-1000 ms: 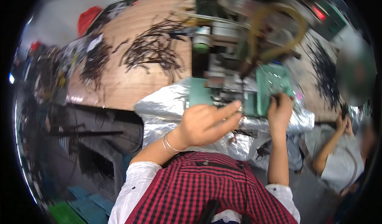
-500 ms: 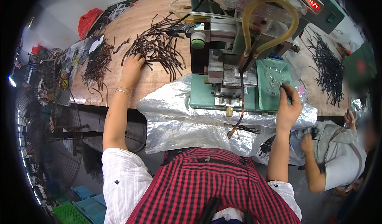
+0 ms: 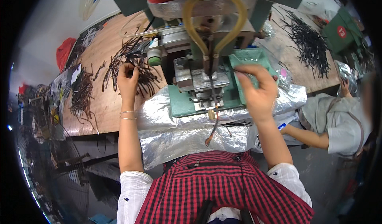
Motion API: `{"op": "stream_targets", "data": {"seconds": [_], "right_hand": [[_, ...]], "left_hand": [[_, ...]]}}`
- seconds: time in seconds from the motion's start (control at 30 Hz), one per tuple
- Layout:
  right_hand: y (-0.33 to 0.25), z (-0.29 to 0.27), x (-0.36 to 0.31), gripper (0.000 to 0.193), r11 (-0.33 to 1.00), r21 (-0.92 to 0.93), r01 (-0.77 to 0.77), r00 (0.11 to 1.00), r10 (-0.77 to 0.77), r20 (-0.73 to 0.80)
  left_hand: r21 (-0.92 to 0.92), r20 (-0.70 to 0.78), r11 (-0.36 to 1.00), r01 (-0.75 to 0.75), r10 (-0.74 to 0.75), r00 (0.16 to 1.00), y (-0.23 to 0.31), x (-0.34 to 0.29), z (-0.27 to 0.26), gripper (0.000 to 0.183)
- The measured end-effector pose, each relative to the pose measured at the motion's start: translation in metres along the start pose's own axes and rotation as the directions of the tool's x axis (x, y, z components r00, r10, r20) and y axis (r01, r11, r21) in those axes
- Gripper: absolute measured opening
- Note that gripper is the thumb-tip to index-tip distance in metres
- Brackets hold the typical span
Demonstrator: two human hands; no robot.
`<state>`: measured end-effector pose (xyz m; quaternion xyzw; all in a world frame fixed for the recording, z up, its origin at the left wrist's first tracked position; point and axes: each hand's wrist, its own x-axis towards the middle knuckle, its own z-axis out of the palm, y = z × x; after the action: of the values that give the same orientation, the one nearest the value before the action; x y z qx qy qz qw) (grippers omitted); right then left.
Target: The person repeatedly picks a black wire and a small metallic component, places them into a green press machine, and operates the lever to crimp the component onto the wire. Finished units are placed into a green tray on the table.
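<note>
Nearest, a red-checked apron (image 3: 223,188) fills the lower edge, with crinkled silver foil (image 3: 175,132) draped over the counter (image 3: 101,104) front. The right hand (image 3: 256,90) is raised beside the green press machine (image 3: 199,76), fingers pinched on a thin dark strip (image 3: 242,70) over a green tray (image 3: 248,58). The left hand (image 3: 128,80) reaches into a pile of dark strips (image 3: 131,62), fingers curled around some. Farther right lies another heap of strips (image 3: 308,41); a seated person (image 3: 338,116) works beside it.
</note>
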<state>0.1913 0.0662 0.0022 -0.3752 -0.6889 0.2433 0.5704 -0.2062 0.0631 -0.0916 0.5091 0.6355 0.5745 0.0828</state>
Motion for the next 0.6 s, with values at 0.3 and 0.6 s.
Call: {"op": "stream_targets", "data": {"seconds": [0.3,0.6], "right_hand": [[-0.004,0.049,-0.003,0.047,0.870,0.438,-0.227,0.962,0.271,-0.040],[-0.042,0.016,-0.010,0.049,0.940,0.275,-0.205,0.977,0.177,0.123]], "left_hand": [[-0.595,0.164,0.714,0.370,-0.343,0.925,0.048,-0.025,0.034,0.026],[-0.310,-0.306,0.947,-0.081,-0.018,0.952,0.163,-0.056,0.015,0.010]]}}
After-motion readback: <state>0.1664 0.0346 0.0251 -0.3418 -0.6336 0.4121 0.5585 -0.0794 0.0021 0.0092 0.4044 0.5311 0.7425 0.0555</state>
